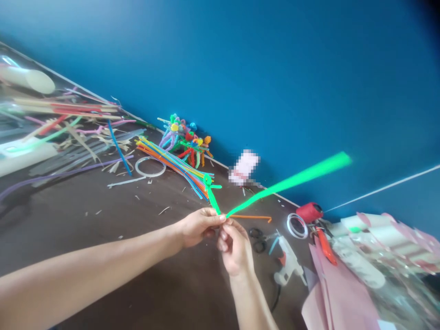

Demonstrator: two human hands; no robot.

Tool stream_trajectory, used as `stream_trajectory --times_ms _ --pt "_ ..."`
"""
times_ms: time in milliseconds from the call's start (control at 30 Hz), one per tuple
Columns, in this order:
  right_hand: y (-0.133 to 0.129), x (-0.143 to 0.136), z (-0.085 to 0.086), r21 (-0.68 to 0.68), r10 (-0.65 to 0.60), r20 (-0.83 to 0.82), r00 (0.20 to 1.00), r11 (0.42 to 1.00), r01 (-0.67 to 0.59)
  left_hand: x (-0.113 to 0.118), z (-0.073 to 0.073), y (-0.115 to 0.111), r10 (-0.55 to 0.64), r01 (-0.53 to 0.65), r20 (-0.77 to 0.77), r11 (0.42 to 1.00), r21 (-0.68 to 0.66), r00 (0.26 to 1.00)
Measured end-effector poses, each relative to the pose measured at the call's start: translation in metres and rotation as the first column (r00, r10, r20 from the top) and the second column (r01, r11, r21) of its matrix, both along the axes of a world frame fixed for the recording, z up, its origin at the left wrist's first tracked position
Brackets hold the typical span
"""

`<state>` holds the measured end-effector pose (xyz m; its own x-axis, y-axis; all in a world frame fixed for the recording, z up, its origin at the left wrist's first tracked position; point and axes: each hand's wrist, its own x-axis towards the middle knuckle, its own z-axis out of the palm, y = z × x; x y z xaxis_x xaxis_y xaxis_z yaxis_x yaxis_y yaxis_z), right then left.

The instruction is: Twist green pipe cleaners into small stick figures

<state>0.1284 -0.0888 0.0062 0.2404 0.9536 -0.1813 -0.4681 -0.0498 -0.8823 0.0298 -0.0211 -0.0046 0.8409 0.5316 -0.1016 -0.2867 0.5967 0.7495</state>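
Bright green pipe cleaner [213, 200] is pinched between my two hands in the middle of the view. Its upper left end is twisted into a small coiled head with a short arm sticking out. My left hand [201, 224] grips the base of that shaped part. Right beside it, my right hand [234, 243] has thumb and fingers closed at the same joint, from which a long green strand [292, 178] runs up to the right, blurred by motion. The exact twist point is hidden by the fingertips. An orange pipe cleaner [254, 217] lies just behind my right hand.
A bundle of coloured pipe cleaners [175, 165] and small finished figures [185, 137] lie beyond my hands. Black-handled scissors [257, 240] and a white glue gun [288, 261] are at right, near pink paper [330, 288]. Loose strips [79, 133] clutter the left, and a blue wall [240, 78] stands behind.
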Motion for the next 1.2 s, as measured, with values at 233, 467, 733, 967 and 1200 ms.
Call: stream_trajectory --times_ms 233,467,733,967,1200 --pt "0.0014 0.0037 0.0009 -0.076 0.031 -0.176 0.984 0.996 -0.045 -0.0049 -0.0006 0.0040 -0.017 0.020 0.027 0.996 -0.088 0.999" --pt "0.0029 0.0020 -0.0027 -0.011 -0.086 0.001 0.996 0.996 0.086 0.0007 -0.0004 0.0008 0.121 -0.122 -0.032 0.992 -0.033 0.992" --pt "0.0016 0.0005 -0.0068 0.008 -0.141 0.168 0.976 0.990 0.142 -0.0015 -0.0030 0.0025 0.194 -0.188 -0.103 0.980 0.062 0.976" --pt "0.0041 0.0014 -0.0058 -0.106 -0.005 -0.143 0.990 0.994 -0.010 -0.0030 -0.0060 0.0012 0.068 -0.070 -0.018 0.993 -0.095 0.998" --pt "0.0038 -0.0009 -0.0074 -0.099 -0.036 -0.059 0.998 0.995 0.030 -0.0059 -0.0035 0.0062 -0.046 0.049 0.021 0.979 -0.198 0.999"
